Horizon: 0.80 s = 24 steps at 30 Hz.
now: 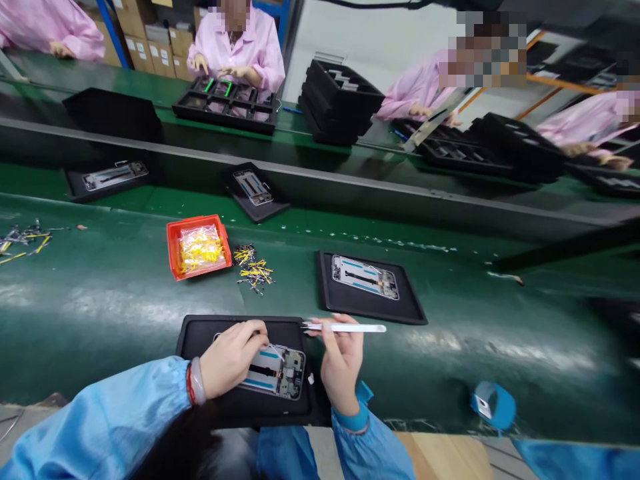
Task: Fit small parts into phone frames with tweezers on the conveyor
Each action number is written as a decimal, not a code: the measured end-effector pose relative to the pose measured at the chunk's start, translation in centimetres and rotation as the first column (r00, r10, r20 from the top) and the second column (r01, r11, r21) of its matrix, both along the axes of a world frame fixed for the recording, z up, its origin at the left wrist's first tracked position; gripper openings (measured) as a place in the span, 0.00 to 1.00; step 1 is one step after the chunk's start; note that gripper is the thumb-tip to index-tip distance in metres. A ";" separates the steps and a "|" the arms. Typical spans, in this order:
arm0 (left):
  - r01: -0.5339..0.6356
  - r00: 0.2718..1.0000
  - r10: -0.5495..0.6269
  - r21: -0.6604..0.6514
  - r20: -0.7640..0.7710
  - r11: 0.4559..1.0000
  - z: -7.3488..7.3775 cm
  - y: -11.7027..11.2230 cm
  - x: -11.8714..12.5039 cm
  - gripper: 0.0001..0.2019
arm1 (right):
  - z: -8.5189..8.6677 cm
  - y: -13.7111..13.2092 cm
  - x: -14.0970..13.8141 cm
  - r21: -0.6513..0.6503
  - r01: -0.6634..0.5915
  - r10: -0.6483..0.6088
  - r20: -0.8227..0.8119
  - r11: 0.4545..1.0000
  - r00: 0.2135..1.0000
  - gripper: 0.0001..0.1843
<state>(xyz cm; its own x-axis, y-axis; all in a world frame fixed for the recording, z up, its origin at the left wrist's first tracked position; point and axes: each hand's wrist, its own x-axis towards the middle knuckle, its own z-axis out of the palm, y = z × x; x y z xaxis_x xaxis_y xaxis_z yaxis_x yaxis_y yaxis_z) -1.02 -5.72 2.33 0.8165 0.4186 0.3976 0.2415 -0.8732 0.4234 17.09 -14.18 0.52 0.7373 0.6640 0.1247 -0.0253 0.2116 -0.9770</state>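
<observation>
My left hand [235,357] rests over an opened phone [290,373] that lies on a black tray [235,410]. Its fingers are curled and pinched near the phone's upper edge; what they hold is hidden. A thin white wire loops up from the phone beside the fingertips. White tweezers [360,328] lie across my right hand [345,363], gripped between thumb and fingers, with their tips pointing left above the tray's right edge. The phone's inside shows blue strips, a black ribbon and a circuit board.
A red bin [171,250] holds bagged yellow parts, with a pile of small black-and-yellow strips [255,270] next to it. More opened phones sit on black trays [340,300] around the green bench. A blue wrist strap [505,407] lies right. Co-workers in pink [270,50] sit beyond the divider.
</observation>
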 end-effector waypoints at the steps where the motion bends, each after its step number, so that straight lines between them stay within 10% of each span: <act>1: 0.007 1.000 -0.007 -0.002 0.013 1.000 0.0 0.0 -0.1 0.13 | 0.0 0.1 0.1 -0.011 -0.001 0.001 -0.016 1.000 1.000 0.16; 24: -0.027 0.994 0.018 -0.084 -0.107 0.996 -0.4 0.5 -0.2 0.17 | 0.4 0.4 -0.4 -0.147 -0.107 0.110 0.007 0.983 0.994 0.18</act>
